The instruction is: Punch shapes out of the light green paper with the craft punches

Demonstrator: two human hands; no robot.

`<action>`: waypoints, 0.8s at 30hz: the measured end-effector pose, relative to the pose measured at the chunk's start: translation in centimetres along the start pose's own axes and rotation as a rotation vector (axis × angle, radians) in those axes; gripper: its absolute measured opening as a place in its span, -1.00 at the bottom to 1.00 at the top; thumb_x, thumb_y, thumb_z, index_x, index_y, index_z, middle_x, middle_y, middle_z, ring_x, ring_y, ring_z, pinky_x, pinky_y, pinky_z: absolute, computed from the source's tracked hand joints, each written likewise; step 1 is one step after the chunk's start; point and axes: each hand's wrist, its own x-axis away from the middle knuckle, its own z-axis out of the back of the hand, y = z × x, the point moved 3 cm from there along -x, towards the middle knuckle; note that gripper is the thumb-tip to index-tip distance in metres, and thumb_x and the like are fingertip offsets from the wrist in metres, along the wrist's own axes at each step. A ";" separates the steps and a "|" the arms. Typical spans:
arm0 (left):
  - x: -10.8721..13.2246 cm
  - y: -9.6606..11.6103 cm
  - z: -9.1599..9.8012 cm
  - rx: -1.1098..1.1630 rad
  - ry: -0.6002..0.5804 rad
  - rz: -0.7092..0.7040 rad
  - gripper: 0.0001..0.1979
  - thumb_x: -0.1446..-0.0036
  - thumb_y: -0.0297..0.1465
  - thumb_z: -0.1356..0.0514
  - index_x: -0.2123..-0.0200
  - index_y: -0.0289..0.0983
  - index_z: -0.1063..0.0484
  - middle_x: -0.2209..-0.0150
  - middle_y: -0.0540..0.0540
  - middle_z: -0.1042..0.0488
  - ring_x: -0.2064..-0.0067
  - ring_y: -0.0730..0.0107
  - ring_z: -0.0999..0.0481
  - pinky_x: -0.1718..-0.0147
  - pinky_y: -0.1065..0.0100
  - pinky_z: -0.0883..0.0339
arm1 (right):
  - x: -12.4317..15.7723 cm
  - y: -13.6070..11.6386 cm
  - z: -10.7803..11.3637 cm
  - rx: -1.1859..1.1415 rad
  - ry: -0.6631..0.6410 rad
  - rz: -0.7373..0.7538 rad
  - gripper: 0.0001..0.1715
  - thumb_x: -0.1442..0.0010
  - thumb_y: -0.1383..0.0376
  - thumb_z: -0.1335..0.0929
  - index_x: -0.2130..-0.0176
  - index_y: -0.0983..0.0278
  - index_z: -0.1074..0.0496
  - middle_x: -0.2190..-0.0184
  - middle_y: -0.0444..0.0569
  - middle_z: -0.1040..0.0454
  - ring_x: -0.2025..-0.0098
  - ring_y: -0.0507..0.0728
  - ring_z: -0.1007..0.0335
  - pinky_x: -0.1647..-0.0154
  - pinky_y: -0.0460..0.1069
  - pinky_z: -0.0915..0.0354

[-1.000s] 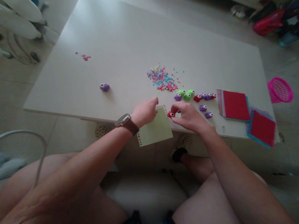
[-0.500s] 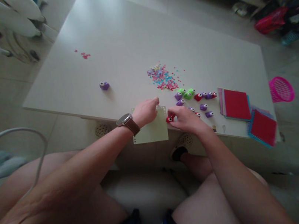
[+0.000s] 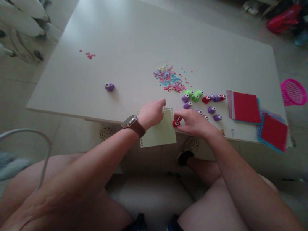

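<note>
A pale yellow-green sheet of paper (image 3: 158, 136) lies over the table's near edge, with small punched holes along its top and left margins. On its upper part sits my left hand (image 3: 152, 113), fingers curled and holding it down; the fingertips are partly hidden. My right hand (image 3: 191, 121) is closed around a small red craft punch (image 3: 176, 123) at the sheet's right edge. Beside and beyond that hand stand several more punches: purple ones (image 3: 212, 110), green ones (image 3: 197, 96) and red ones (image 3: 206, 99). A lone purple punch (image 3: 109, 86) is off to the left.
Multicoloured paper bits (image 3: 169, 78) lie heaped beyond my hands, and a few red bits (image 3: 90, 56) at far left. Two stacks of coloured paper, one upper (image 3: 245, 107) and one lower (image 3: 272, 132), sit at the right. A pink basket (image 3: 293, 92) stands past the white table (image 3: 131, 38).
The whole view has shifted slightly, so things appear a little further right. Both hands keep their places on the sheet and the red punch.
</note>
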 end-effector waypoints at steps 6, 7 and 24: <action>0.4 0.5 -0.1 -0.020 0.019 -0.027 -0.58 -0.31 -0.51 -0.12 -0.22 -0.25 -0.42 -0.09 -0.24 -0.59 -0.03 0.13 -0.61 0.07 0.23 -0.41 | -0.2 -0.1 -0.1 -0.023 0.001 0.002 -0.82 -0.16 0.50 -0.43 0.25 0.24 -0.52 0.20 0.01 -0.62 0.17 0.19 -0.49 0.12 0.02 -0.30; 0.6 0.6 -0.1 -0.030 0.035 -0.031 -0.56 -0.31 -0.51 -0.14 -0.23 -0.26 -0.41 -0.14 -0.26 -0.55 -0.01 0.15 -0.61 0.08 0.24 -0.42 | -0.2 -0.2 0.0 -0.032 -0.002 0.003 -0.84 -0.17 0.49 -0.44 0.24 0.26 -0.52 0.20 0.01 -0.61 0.16 0.19 -0.49 0.11 0.02 -0.30; 0.8 1.0 -1.7 -0.098 -0.081 -0.095 -0.73 -0.19 -0.25 -0.43 0.08 -0.22 -0.61 0.11 -0.18 -0.69 0.09 0.11 -0.64 0.27 0.29 -0.30 | 0.0 0.1 0.3 -0.155 -0.054 -0.297 -0.90 -0.37 0.40 -0.45 0.20 0.29 -0.63 0.25 -0.02 -0.66 0.22 0.12 -0.53 0.17 -0.03 -0.27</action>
